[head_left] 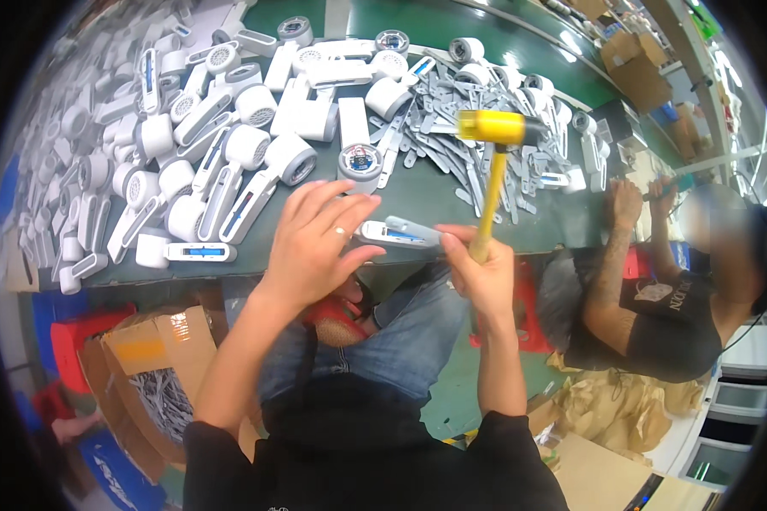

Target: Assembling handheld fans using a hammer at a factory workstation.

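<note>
My right hand (484, 271) is closed round the handle of a yellow mallet (496, 128), whose head stands up above the bench, slightly blurred. Between its thumb and forefinger is the end of a slim grey cover strip (411, 228). That strip lies over a white handheld-fan handle (375, 232) with a blue inside, near the bench's front edge. My left hand (311, 243) is spread at the other end of this handle, fingers apart; what lies under its palm is hidden. Just beyond its fingertips stands a white fan (360, 163) with its round end showing a circuit board.
Many white fans (204, 119) are heaped across the left of the green bench (315, 271). Loose grey strips (460, 136) form a pile at centre right. A co-worker (673, 315) sits at the right. An open cardboard box (158, 341) stands below left.
</note>
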The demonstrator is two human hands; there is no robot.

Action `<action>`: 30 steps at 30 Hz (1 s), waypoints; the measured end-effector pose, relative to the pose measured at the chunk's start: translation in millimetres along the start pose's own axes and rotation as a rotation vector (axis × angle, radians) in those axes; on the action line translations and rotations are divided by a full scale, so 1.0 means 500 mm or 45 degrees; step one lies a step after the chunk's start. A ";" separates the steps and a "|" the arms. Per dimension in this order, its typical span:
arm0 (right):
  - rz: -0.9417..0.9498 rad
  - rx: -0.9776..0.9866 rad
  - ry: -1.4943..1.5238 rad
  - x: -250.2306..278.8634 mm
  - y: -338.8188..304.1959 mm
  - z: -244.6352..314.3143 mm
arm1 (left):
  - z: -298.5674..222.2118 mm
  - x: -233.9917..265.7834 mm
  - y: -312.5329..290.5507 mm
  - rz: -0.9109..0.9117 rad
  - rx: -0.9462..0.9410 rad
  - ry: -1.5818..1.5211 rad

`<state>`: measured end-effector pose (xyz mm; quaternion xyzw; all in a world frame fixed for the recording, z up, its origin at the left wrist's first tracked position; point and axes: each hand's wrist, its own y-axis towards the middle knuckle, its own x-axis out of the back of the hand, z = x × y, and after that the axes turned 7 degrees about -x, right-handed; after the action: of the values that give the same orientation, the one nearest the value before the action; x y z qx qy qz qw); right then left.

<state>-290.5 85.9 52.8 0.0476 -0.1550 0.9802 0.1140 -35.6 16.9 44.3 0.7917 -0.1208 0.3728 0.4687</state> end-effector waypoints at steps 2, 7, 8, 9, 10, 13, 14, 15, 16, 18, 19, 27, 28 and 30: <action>0.045 0.144 -0.199 -0.012 0.029 -0.026 | 0.022 -0.036 -0.010 0.026 0.029 -0.119; 0.173 0.313 -0.391 -0.018 0.047 -0.028 | 0.035 -0.054 -0.029 0.007 0.071 -0.257; 0.180 0.283 -0.388 -0.014 0.048 -0.022 | 0.033 -0.057 -0.025 -0.044 0.059 -0.248; 0.188 0.321 -0.410 -0.012 0.049 -0.018 | 0.034 -0.060 -0.023 -0.095 0.045 -0.241; 0.192 0.301 -0.409 -0.008 0.051 -0.011 | 0.039 -0.062 -0.025 -0.084 0.059 -0.250; 0.349 0.356 -0.659 0.002 0.059 0.002 | 0.050 -0.064 -0.025 -0.034 -0.112 -0.186; 0.349 0.339 -0.658 -0.001 0.059 0.005 | 0.050 -0.061 -0.023 -0.025 -0.104 -0.198; 0.327 0.308 -0.633 -0.008 0.055 0.010 | 0.052 -0.058 -0.021 -0.002 -0.133 -0.169; 0.301 0.279 -0.611 -0.014 0.052 0.022 | 0.054 -0.056 -0.015 0.017 -0.166 -0.142; 0.246 0.019 -0.604 -0.019 0.041 0.045 | 0.055 -0.056 -0.011 0.048 -0.168 -0.180; 0.219 -0.100 -0.650 -0.019 0.043 0.048 | 0.057 -0.059 -0.011 0.049 -0.176 -0.194; 0.344 -0.569 0.020 -0.016 0.068 0.001 | 0.062 -0.060 -0.013 0.101 -0.193 -0.190; 0.373 -0.555 0.022 -0.015 0.068 -0.006 | 0.058 -0.059 -0.008 0.101 -0.206 -0.192; 0.370 -0.541 0.046 -0.013 0.072 -0.010 | 0.050 -0.055 0.004 0.127 -0.255 -0.087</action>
<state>-293.1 52.9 36.7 -0.0178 -0.3607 0.9324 -0.0178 -43.9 -9.3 19.4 0.7461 -0.2124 0.3545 0.5221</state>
